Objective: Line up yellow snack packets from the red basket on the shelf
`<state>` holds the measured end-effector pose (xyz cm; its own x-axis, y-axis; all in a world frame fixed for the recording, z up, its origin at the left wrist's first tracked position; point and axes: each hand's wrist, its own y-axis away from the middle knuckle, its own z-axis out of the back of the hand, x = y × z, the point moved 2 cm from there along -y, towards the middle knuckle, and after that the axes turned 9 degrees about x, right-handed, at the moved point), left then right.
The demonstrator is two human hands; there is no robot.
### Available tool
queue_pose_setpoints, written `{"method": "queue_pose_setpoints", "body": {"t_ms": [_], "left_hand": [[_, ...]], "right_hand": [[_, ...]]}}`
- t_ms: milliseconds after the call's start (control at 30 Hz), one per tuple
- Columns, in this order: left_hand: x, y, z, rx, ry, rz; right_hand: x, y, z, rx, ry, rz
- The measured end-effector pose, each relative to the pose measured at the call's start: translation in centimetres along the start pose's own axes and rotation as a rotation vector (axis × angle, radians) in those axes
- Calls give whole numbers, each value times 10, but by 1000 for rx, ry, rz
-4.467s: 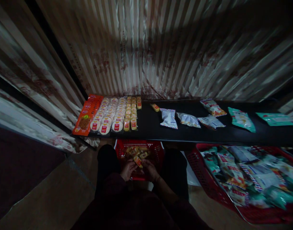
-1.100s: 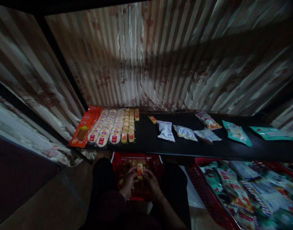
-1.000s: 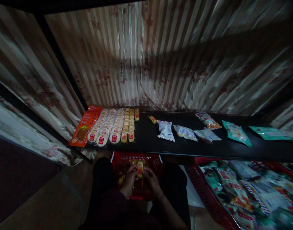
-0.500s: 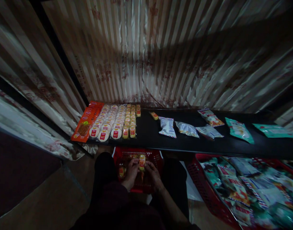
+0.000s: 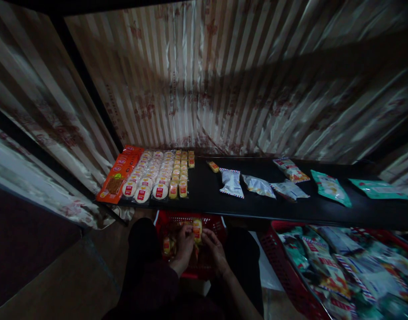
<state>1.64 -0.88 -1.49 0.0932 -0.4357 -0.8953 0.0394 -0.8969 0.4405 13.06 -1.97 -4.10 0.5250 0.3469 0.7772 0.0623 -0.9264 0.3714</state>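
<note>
A small yellow snack pack with a red label [image 5: 198, 230] is held upright between my two hands, over a red basket [image 5: 219, 221] by my knees. My left hand [image 5: 185, 245] is closed on the pack's left edge. From the other side, my right hand [image 5: 215, 247] pinches its right edge. More yellow packs [image 5: 167, 246] lie inside the basket, partly hidden by my left hand. On the black shelf [image 5: 204, 195] beyond, matching yellow packs [image 5: 182, 188] stand in columns beside rows of round white packs [image 5: 160, 190].
An orange snack bag [image 5: 120, 171] lies at the shelf's left end. One yellow pack [image 5: 213, 166], silvery bags [image 5: 231, 182] and green bags [image 5: 330, 186] are spread rightward. A larger red basket [image 5: 280, 262] full of bags stands at right. A striped curtain [image 5: 204, 89] hangs behind.
The view has tipped up slightly, so the shelf and baskets sit a little lower. Both hands keep hold of the yellow snack pack with little movement.
</note>
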Motion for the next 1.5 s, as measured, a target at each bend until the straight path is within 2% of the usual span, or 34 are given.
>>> {"method": "queue_pose_setpoints", "body": {"t_ms": [200,400,600,767,933,1167,1367,1500], "left_hand": [[-5,-3,-4,-19,0,-32],[-22,-1,-11,-57,-12,-78],[-40,-6,-18,-58,-26,-99],[-49,-17,-22,-51,-28,-120],[-56,-30,-26,-73,-37,-140],[-67,-50,-33,-54,-50,-182],[-86,-70,-43,-61,-32,-202],[-97,-80,-48,-55,-57,-195]], "right_hand": [[3,-5,4,-3,-13,-11],[19,-9,0,73,59,25],[36,-20,-3,80,147,107],[45,-30,-6,102,205,148],[56,-41,-13,75,288,241],[67,-66,-17,38,368,288],[84,-84,-29,38,322,307],[92,-96,-31,-16,402,344]]}}
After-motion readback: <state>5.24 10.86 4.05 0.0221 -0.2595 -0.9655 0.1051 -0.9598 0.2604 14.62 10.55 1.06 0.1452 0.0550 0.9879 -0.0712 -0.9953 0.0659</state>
